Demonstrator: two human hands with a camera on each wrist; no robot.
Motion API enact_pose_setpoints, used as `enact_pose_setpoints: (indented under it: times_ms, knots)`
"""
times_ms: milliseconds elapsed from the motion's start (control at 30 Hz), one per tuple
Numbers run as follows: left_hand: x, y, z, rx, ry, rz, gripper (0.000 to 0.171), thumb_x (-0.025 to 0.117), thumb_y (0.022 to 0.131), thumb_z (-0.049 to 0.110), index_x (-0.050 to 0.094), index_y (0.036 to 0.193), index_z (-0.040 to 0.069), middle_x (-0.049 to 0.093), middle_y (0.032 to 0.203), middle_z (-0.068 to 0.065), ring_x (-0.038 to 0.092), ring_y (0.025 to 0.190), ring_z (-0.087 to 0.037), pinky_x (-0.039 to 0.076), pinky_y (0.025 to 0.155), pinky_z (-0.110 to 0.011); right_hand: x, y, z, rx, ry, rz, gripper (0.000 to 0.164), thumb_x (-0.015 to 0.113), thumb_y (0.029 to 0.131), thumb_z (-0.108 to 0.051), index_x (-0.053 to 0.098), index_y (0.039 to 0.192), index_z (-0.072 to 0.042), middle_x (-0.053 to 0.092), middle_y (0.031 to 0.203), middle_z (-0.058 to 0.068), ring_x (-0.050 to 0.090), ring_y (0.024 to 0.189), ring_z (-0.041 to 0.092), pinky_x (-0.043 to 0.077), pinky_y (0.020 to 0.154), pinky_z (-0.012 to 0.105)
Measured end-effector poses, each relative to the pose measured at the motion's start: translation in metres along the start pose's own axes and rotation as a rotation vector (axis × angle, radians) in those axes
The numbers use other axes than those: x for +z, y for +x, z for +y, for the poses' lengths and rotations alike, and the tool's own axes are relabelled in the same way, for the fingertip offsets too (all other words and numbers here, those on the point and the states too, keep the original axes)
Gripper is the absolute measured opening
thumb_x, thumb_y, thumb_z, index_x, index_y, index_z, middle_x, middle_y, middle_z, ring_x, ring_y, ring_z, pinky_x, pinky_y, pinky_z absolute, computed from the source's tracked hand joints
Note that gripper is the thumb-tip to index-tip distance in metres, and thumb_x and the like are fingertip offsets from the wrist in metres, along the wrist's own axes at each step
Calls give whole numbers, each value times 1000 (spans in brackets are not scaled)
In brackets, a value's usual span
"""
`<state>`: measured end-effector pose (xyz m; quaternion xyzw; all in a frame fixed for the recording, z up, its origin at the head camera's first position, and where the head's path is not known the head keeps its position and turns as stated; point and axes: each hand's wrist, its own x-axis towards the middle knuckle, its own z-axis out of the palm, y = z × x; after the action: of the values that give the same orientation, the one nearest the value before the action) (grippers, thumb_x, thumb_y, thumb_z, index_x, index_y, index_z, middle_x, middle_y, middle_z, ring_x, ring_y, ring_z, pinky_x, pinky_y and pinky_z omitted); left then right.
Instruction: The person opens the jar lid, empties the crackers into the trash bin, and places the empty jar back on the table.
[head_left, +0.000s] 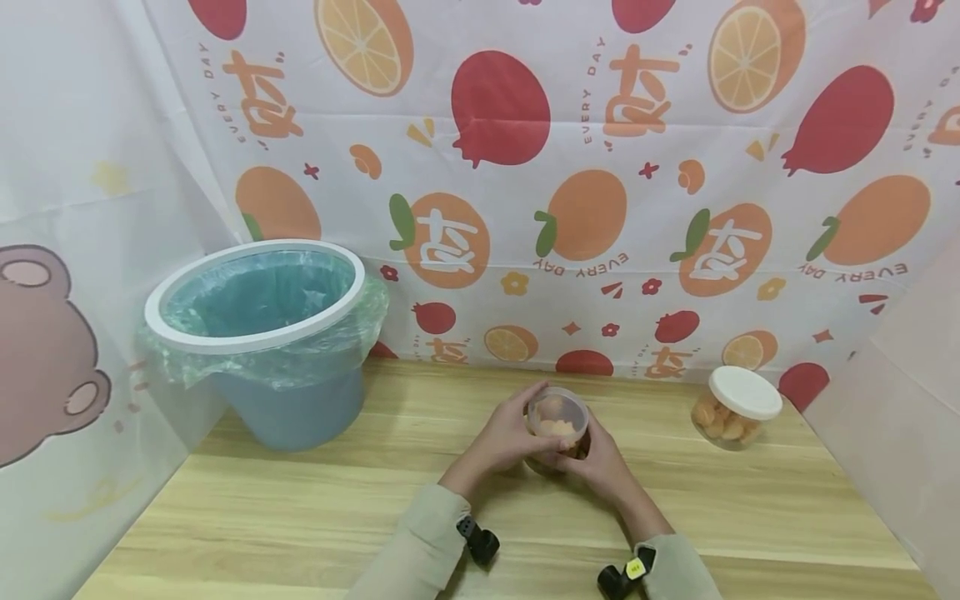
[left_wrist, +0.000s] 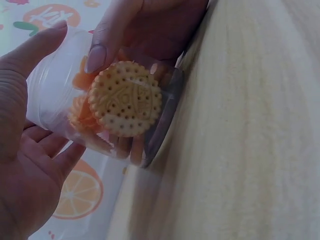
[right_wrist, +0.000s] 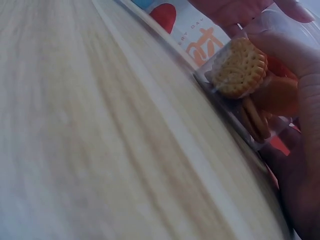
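Sleeves [head_left: 418, 542] nearest; L hand [head_left: 502, 437] & R hand [head_left: 603, 467] in grip round biscuit jar [head_left: 557, 421] btwn.

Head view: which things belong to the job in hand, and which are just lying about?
In use:
Left hand and right hand, both gripping the clear jar
Biscuits inside it

Apparently standing by, untouched:
White-lidded jar
Lined bin
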<state>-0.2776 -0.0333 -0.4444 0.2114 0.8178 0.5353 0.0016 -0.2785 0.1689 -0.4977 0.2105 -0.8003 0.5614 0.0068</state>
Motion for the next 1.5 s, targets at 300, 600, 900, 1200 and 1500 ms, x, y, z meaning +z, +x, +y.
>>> enact_pose_setpoints:
  times_ms: [300, 600, 900, 1200, 1500]
  knots:
    - [2, 3, 5, -35, 54, 33, 101, 92, 71, 37, 42, 154, 8, 52, 151, -14, 52, 137, -30, 43, 112, -50, 0, 1, 0, 6, 41, -8, 88, 85, 81, -19, 36, 154, -26, 53, 146, 6, 54, 129, 11, 46, 102, 19]
    - [19, 3, 10, -92, 168, 139, 112, 91, 67, 50, 38, 155, 7, 50, 139, -16, 56, 122, -31, 50, 103, -50, 0, 0, -2, 24, -22, 2, 95, 86, 81, -21, 31, 158, -25, 51, 151, 9, 50, 135, 24, 44, 107, 26]
    - [25, 2, 11, -89, 97, 157, 117, 91, 68, 46, 28, 160, 11, 37, 160, -17, 42, 144, -38, 41, 113, -56, 3, -1, -2, 11, -73, 28, 96, 87, 79, -20, 32, 157, -22, 54, 149, 10, 53, 131, 25, 46, 107, 32]
    - [6, -2, 14, -70, 121, -13, 113, 83, 79, 48, 18, 162, 8, 26, 167, -15, 31, 152, -33, 34, 119, -55, 5, 0, -2, 45, 5, 11, 94, 87, 79, -22, 33, 156, -28, 51, 152, 5, 53, 132, 19, 44, 106, 22]
    - [-18, -4, 15, -47, 127, -132, 101, 82, 82, 46, 29, 160, 9, 36, 163, -11, 64, 111, -18, 47, 106, -38, 5, -1, -4, 26, 39, -11, 86, 84, 83, -23, 34, 153, -33, 52, 148, 2, 53, 132, 20, 46, 103, 22]
